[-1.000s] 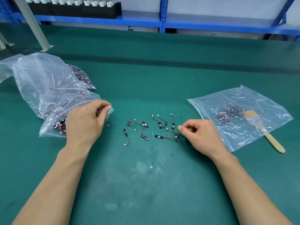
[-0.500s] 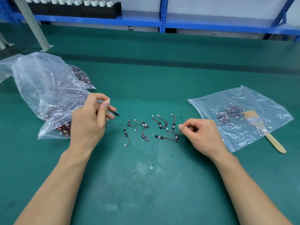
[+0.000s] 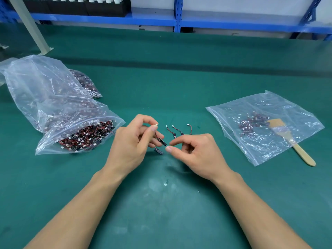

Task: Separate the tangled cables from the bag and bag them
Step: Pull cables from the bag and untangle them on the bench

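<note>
A clear bag full of tangled red-and-black cables lies at the left, its mouth toward the middle. My left hand pinches a small cable with a white plug at its top and a black end hanging down. My right hand is just right of it, thumb and forefinger curled close to that black end; I cannot tell whether they touch it. Loose cables lie on the mat behind my hands, partly hidden. A second clear bag at the right holds a few cables.
A wooden brush lies on the right bag's edge. A smaller packed bag sits behind the left one. The green mat runs back to a blue shelf frame and a grey post.
My left hand left the big bag and carried one cable to the middle. My right hand lifted off the mat and moved left to meet it.
</note>
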A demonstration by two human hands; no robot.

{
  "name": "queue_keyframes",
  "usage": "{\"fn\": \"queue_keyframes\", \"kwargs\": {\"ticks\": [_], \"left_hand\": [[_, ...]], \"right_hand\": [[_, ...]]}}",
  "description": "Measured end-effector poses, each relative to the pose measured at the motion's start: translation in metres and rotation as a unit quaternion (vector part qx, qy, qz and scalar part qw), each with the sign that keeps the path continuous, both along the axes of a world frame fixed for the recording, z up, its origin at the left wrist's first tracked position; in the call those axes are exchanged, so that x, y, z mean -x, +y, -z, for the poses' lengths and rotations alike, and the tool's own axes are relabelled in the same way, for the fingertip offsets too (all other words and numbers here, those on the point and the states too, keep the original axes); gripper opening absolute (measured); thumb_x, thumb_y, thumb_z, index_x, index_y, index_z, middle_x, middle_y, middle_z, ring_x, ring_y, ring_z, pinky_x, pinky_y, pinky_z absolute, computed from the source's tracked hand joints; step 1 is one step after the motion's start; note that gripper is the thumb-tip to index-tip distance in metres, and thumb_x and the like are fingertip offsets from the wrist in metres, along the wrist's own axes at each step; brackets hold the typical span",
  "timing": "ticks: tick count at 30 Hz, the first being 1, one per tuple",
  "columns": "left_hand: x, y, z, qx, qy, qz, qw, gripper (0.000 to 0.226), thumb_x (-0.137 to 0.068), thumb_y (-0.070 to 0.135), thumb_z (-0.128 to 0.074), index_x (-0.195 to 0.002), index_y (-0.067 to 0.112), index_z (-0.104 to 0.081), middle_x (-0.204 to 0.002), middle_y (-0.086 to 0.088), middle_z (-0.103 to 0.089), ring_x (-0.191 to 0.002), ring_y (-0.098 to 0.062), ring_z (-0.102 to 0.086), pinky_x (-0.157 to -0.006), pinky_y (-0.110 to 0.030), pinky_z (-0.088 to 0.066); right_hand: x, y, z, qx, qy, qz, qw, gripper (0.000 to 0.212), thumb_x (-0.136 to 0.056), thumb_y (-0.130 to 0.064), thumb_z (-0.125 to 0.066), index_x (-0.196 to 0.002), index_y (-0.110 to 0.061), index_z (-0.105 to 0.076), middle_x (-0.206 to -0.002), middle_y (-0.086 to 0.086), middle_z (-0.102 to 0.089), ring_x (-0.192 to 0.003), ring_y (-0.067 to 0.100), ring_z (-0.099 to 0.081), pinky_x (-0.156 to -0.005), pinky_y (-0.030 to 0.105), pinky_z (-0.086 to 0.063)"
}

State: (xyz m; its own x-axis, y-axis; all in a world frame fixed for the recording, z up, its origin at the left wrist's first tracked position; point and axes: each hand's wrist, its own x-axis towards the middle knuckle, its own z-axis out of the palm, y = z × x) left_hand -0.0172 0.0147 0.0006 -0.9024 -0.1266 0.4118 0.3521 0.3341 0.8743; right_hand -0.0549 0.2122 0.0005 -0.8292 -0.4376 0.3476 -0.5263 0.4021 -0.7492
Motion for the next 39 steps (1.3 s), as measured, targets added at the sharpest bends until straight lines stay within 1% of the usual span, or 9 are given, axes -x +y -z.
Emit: {"fn": "queue_keyframes", "kwargs": {"ticks": [5,10,14,18,20,24,29,35,39], "left_hand": [[0.000,0.007,0.002,-0.004,-0.004,0.029,1.000,0.002,-0.099,0.035,-0.054,-0.099,0.034,-0.056,-0.083,0.006,-0.077,-0.068,-0.016,-0.075,-0.065,-0.027,-0.060],[-0.001,0.006,0.002,0.003,0.001,0.023,1.000,0.002,-0.098,0.037,-0.055,-0.098,0.036,-0.057,-0.085,0.009,-0.077,-0.070,-0.014,-0.075,-0.065,-0.026,-0.059],[0.000,-0.001,-0.001,0.020,0.002,-0.024,0.999,0.005,-0.094,0.042,-0.059,-0.096,0.036,-0.059,-0.082,0.012,-0.076,-0.067,-0.010,-0.073,-0.061,-0.019,-0.055],[0.002,-0.013,-0.002,0.048,0.014,-0.086,0.995,0.009,-0.095,0.028,-0.063,-0.087,0.031,-0.064,-0.077,0.013,-0.074,-0.060,-0.008,-0.070,-0.057,-0.011,-0.047],[0.003,-0.020,-0.002,0.071,0.016,-0.113,0.991,0.012,-0.094,0.027,-0.063,-0.082,0.030,-0.065,-0.074,0.016,-0.073,-0.057,-0.008,-0.068,-0.056,-0.016,-0.048],[0.005,-0.034,0.000,0.095,0.009,-0.160,0.983,0.013,-0.092,0.036,-0.062,-0.080,0.032,-0.065,-0.070,0.020,-0.071,-0.053,-0.009,-0.064,-0.058,-0.031,-0.053],[0.009,-0.048,0.003,0.100,-0.004,-0.193,0.976,0.011,-0.091,0.044,-0.059,-0.084,0.037,-0.064,-0.071,0.022,-0.070,-0.053,-0.010,-0.061,-0.058,-0.032,-0.051],[0.012,-0.053,0.006,0.102,-0.013,-0.203,0.974,0.012,-0.090,0.045,-0.059,-0.083,0.037,-0.065,-0.069,0.022,-0.070,-0.052,-0.005,-0.058,-0.062,-0.033,-0.053],[0.013,-0.055,0.008,0.101,-0.020,-0.202,0.974,0.013,-0.089,0.047,-0.058,-0.083,0.037,-0.065,-0.069,0.021,-0.070,-0.052,-0.005,-0.058,-0.062,-0.033,-0.053]], "right_hand": [[-0.001,-0.004,0.003,-0.012,0.024,0.000,1.000,0.012,-0.087,-0.034,-0.073,-0.081,-0.025,-0.078,-0.044,-0.012,-0.041,-0.045,0.014,-0.037,-0.051,0.022,-0.029],[0.000,-0.003,0.003,0.004,0.019,-0.002,1.000,0.012,-0.087,-0.025,-0.075,-0.076,-0.024,-0.077,-0.046,-0.007,-0.043,-0.046,0.012,-0.034,-0.050,0.018,-0.028],[0.004,0.006,0.002,0.044,-0.037,0.016,0.998,0.014,-0.084,-0.023,-0.081,-0.070,-0.023,-0.077,-0.047,-0.002,-0.046,-0.046,0.007,-0.033,-0.048,0.016,-0.027],[0.013,0.022,0.001,0.069,-0.071,0.068,0.993,0.021,-0.080,-0.021,-0.085,-0.063,-0.024,-0.074,-0.045,-0.008,-0.048,-0.044,0.005,-0.034,-0.048,0.013,-0.029],[0.018,0.030,0.001,0.066,-0.076,0.092,0.991,0.022,-0.080,-0.021,-0.085,-0.062,-0.022,-0.073,-0.045,-0.008,-0.049,-0.043,0.005,-0.035,-0.047,0.012,-0.029],[0.025,0.048,0.005,0.035,-0.093,0.129,0.987,0.027,-0.083,-0.021,-0.082,-0.059,-0.023,-0.070,-0.045,-0.011,-0.048,-0.042,0.005,-0.035,-0.045,0.013,-0.031],[0.026,0.065,0.009,-0.031,-0.086,0.141,0.986,0.023,-0.087,-0.024,-0.077,-0.065,-0.026,-0.070,-0.045,-0.009,-0.048,-0.044,0.007,-0.038,-0.046,0.017,-0.033],[0.022,0.067,0.011,-0.105,-0.056,0.129,0.984,0.033,-0.085,-0.026,-0.077,-0.056,-0.022,-0.063,-0.045,-0.009,-0.053,-0.043,0.007,-0.042,-0.049,0.025,-0.038],[0.021,0.064,0.009,-0.151,-0.032,0.119,0.981,0.035,-0.083,-0.029,-0.079,-0.055,-0.020,-0.061,-0.045,-0.014,-0.054,-0.045,0.009,-0.046,-0.052,0.024,-0.035]]}}
